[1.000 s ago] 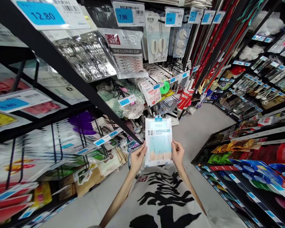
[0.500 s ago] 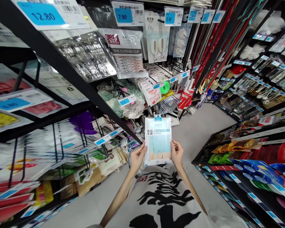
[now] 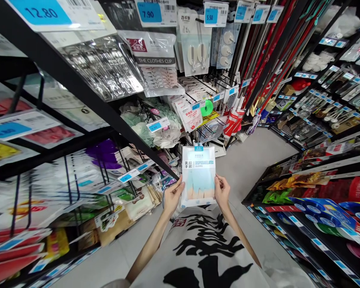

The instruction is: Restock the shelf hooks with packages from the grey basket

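A flat white and pale blue pack of disposable latex gloves (image 3: pixel 199 182) is held upright in front of my body, its printed front facing me. My left hand (image 3: pixel 172 196) pinches the pack's left edge near the lower corner. On the opposite edge, my right hand (image 3: pixel 222 189) grips it between thumb and fingers. A blue hang tab tops the pack.
Hanging goods fill the rack at left, among them a clothes clip pack (image 3: pixel 156 60) and mesh bath puffs (image 3: pixel 168 134). A slanted black shelf post (image 3: pixel 108 106) runs close by my left hand. Shelves with blue plates (image 3: pixel 321 214) stand at right; grey floor (image 3: pixel 252 160) lies between.
The view has shifted slightly, so the upper racks sit a little further left and higher. Both hands keep the same hold on the glove pack.
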`<state>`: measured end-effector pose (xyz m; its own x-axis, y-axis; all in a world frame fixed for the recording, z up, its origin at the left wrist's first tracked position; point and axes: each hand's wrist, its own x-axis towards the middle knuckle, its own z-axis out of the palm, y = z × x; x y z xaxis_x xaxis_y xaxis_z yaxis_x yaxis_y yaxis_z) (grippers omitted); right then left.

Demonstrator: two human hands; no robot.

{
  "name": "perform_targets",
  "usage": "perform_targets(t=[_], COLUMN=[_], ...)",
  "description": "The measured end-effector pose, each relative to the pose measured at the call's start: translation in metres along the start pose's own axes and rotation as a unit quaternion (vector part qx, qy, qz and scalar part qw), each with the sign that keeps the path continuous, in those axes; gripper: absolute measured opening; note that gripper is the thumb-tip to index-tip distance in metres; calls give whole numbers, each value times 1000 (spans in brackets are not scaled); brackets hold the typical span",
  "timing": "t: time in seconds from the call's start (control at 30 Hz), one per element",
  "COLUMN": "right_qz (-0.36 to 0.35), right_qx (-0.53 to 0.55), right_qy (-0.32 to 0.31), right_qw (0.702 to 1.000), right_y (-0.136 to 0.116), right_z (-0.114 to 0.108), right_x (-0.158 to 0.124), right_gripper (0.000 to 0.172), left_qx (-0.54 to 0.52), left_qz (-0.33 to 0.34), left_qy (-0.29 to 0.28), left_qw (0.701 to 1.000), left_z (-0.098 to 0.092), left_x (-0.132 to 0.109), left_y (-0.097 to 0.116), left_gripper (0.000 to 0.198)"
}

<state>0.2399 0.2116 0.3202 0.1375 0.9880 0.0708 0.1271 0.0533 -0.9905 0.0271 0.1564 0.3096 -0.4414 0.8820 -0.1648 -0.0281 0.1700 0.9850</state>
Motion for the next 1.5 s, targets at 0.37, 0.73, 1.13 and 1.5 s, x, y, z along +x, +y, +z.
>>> perform_targets(t=[0.37, 0.73, 1.13, 1.5], right_qz=[2, -9, 0, 4], right_qx=[4, 24, 57, 83], right_qy=[-1, 14, 11, 26], right_qw=[1000, 1000, 998, 996], right_y=[-1, 7, -4, 0], right_z=[-1, 1, 0, -2], right_x=[-4, -3, -1, -2], right_gripper=[48, 41, 42, 38], left_qx=[-9, -20, -15, -42], left_qz=[-2, -4, 5, -14], left_qy=[6, 17, 22, 26], left_qw=[1000, 1000, 1000, 999], left_z=[0, 7, 6, 18], left_x=[-3, -6, -10, -16], left_y=[0, 8, 0, -5], left_gripper=[71, 76, 75, 76])
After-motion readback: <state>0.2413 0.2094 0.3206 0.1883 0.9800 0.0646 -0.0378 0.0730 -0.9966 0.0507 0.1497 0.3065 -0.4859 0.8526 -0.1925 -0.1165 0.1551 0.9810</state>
